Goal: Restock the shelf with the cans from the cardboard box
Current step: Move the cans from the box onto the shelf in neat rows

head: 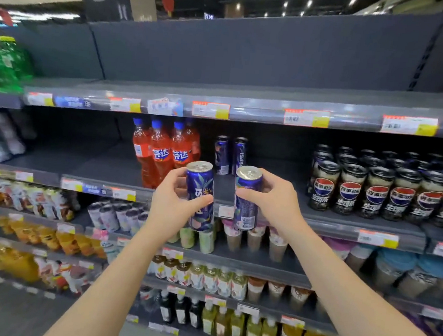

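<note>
My left hand [170, 203] grips a tall blue Pepsi can [201, 185] upright in front of the second shelf [108, 163]. My right hand [279, 199] holds a second blue can [247, 197], also upright, a little to the right. Both cans hover at the shelf's front edge. Two matching blue cans [231, 155] stand at the back of that shelf, directly behind the held ones. The cardboard box is not in view.
Orange Fanta bottles [163, 152] stand just left of the gap. Rows of black Pepsi cans [373, 192] fill the shelf's right side. The top shelf [248, 95] is bare apart from green bottles [2, 63] at far left. Lower shelves hold cups and bottles.
</note>
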`<state>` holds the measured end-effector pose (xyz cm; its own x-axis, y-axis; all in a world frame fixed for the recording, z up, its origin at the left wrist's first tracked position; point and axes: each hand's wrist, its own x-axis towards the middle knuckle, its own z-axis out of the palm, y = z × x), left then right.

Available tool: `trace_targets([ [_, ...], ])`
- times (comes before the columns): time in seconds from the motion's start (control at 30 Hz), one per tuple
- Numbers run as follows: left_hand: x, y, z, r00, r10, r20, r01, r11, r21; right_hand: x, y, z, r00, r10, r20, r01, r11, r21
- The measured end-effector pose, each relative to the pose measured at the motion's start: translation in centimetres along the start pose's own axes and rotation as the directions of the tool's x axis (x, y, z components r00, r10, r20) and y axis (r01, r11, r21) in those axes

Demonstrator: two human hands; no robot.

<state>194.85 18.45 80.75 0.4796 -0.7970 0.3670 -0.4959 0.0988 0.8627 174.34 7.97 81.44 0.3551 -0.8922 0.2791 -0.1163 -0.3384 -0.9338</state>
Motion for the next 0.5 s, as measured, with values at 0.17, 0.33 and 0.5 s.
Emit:
trace_targets([
  [0.17,6.3,-2.9,-0.6,0.990,0.032,0.139,-0.027,0.999,-0.042,3.5,0.8,3.6,0.988,0.037,-0.151,-0.038,0.999,-0.004],
  [0.33,10.6,-5.1,0.1,0.970,0.056,0.236,-0.041,0.997,-0.068,5.7,1.6,4.9,0.966,0.069,-0.249,-0.084,0.995,-0.047],
  [0.5,12.1,-6.4,0.7,0.964,0.056,0.259,-0.033,0.995,-0.093,7.8,2.5,5.4,0.954,0.081,-0.288,-0.103,0.993,-0.064],
])
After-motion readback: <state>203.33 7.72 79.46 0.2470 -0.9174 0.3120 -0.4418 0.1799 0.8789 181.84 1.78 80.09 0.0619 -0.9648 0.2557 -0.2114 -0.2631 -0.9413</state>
